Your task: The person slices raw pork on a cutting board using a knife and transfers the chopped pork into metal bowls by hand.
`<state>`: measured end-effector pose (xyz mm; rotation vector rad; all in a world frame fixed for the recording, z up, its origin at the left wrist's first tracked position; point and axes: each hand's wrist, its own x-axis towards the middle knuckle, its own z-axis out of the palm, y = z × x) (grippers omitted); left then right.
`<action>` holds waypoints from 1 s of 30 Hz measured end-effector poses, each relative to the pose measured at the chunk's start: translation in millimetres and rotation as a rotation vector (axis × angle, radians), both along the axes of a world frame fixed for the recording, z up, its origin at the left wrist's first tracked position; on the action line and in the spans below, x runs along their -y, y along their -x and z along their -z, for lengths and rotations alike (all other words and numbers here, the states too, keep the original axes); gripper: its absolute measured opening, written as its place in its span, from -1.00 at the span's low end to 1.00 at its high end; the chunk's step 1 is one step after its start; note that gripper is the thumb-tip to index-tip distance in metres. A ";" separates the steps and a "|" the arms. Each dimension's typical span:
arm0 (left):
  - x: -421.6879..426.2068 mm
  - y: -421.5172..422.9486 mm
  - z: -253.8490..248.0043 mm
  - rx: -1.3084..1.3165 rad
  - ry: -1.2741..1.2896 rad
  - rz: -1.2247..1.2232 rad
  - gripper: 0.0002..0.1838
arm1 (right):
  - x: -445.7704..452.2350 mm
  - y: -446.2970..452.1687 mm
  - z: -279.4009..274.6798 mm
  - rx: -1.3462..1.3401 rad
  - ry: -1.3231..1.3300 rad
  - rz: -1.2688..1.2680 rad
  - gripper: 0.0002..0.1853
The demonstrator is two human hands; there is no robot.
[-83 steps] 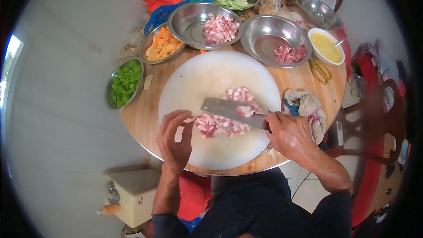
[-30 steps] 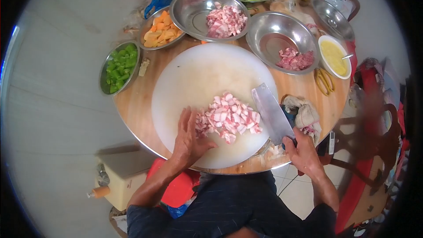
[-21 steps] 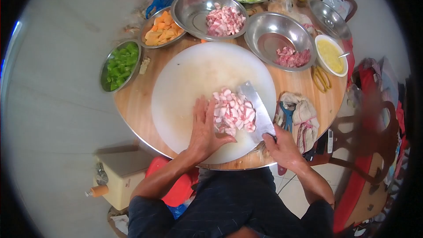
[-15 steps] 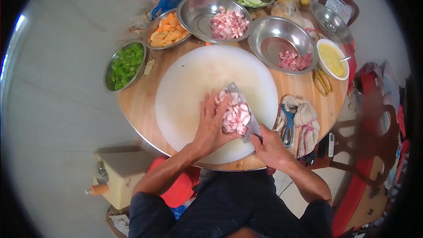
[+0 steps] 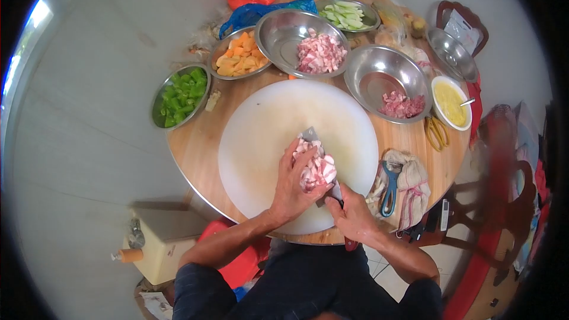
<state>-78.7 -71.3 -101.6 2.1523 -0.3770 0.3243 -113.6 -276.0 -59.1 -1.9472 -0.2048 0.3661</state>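
Observation:
Chopped pink-and-white meat [image 5: 319, 169] lies heaped on the blade of a cleaver [image 5: 310, 134], over the round white cutting board [image 5: 261, 124]. My left hand [image 5: 294, 185] is cupped against the left side of the heap, its fingers spread over the pieces. My right hand [image 5: 354, 213] is closed round the cleaver's handle at the board's lower right. Most of the blade is hidden under the meat. Beyond the board, one steel bowl [image 5: 275, 44] holds a larger pile of similar meat, and another steel bowl [image 5: 370, 80] holds a smaller, redder pile.
Bowls of green peppers [image 5: 182, 96], orange pieces [image 5: 240, 54] and pale green slices [image 5: 345, 15] stand round the board. At the right are a white bowl of yellow mixture [image 5: 450, 102], yellow-handled scissors [image 5: 437, 133], and a blue-handled tool [image 5: 389, 188] on a cloth [image 5: 413, 185].
From lying spread on the board, the meat has been gathered onto the blade. The cleaver has moved left under it, and my left hand has moved right and closed in on the heap.

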 end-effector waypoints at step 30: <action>-27.0 -392.7 -79.5 0.074 0.040 -0.157 -0.24 | -20.5 -352.3 -88.1 0.732 0.587 0.131 -0.69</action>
